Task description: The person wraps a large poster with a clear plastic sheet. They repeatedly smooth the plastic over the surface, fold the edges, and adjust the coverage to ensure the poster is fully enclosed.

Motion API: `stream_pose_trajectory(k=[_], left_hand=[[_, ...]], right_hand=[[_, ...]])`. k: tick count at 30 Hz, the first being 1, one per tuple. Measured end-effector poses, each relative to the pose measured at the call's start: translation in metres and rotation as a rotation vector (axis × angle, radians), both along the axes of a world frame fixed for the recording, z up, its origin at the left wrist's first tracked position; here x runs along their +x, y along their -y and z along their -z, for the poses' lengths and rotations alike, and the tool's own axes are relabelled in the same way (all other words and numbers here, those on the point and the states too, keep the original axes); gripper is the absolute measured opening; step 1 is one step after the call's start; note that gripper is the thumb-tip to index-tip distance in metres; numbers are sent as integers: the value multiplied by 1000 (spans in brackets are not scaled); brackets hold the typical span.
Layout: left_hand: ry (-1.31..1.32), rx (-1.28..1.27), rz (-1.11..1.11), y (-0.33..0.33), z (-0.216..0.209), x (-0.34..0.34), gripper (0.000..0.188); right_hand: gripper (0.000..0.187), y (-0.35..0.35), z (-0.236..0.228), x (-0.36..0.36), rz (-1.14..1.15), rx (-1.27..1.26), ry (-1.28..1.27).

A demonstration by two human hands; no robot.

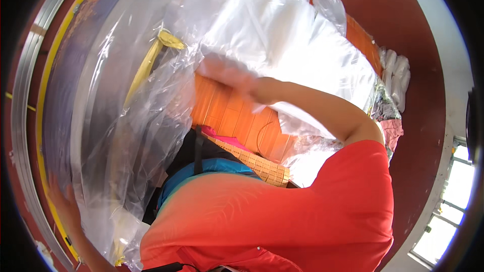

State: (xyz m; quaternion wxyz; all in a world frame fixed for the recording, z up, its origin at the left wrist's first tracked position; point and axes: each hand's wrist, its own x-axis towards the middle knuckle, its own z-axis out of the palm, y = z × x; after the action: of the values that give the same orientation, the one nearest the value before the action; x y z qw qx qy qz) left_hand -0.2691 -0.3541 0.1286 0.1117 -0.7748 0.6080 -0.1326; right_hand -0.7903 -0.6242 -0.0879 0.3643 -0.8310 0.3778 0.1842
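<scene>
The right hand (228, 74) is in the middle of the frame, a little above centre, at the end of a bare arm that reaches in from the right. It is badly blurred, and lies at the edge of the clear plastic (169, 88), where I cannot tell whether its fingers are closed on the film or only pass over it. The left hand (64, 200) is at the lower left, also blurred, beside the yellow edge (44, 106) of a long panel; its grip cannot be told either. The clear plastic runs in loose, shiny folds from the top of the frame down the left half to the lower edge. A yellow strip (146, 65) shows among its folds at the upper left, with a bunched upper end. White plastic (287, 35) spreads bright and wrinkled across the upper middle and toward the right. Between the two, orange planks (229, 108) are bare at the centre, with a thin cord (259, 133) on them. Just below lie some pink cloth (227, 138) and a woven mat (262, 165), close to the person's red shirt (282, 211). White rolls (397, 78) sit at the right, a window (446, 206) at the lower right, and a metal rail (21, 116) curves along the far left.
</scene>
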Motion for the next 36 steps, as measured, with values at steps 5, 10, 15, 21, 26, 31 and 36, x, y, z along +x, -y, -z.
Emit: stream_pose_trajectory(k=[5,10,15,21,26,31,36], left_hand=[[-1370,-114,404,125,11,-130,71],[-1880,355,509,91,5,-162,21],[-1286,85,467,-44,32,-73,20],[-1101,-740,-658,-286,-56,43,42],[-1329,-1941,-465,-384,-98,70,26],[-575,-1229,-1401,-456,36,131,23],[-609,-1226,-1538,-453,65,116,26]], right_hand=[[12,-32,-180,179,-400,-100,604],[15,-22,-305,281,-505,-198,1080],[21,44,-342,294,-44,-698,926],[23,19,-258,393,-281,-431,958],[27,-97,-261,503,-228,182,970],[27,-126,-185,567,-575,-486,923],[25,-148,-174,560,-541,-526,798]])
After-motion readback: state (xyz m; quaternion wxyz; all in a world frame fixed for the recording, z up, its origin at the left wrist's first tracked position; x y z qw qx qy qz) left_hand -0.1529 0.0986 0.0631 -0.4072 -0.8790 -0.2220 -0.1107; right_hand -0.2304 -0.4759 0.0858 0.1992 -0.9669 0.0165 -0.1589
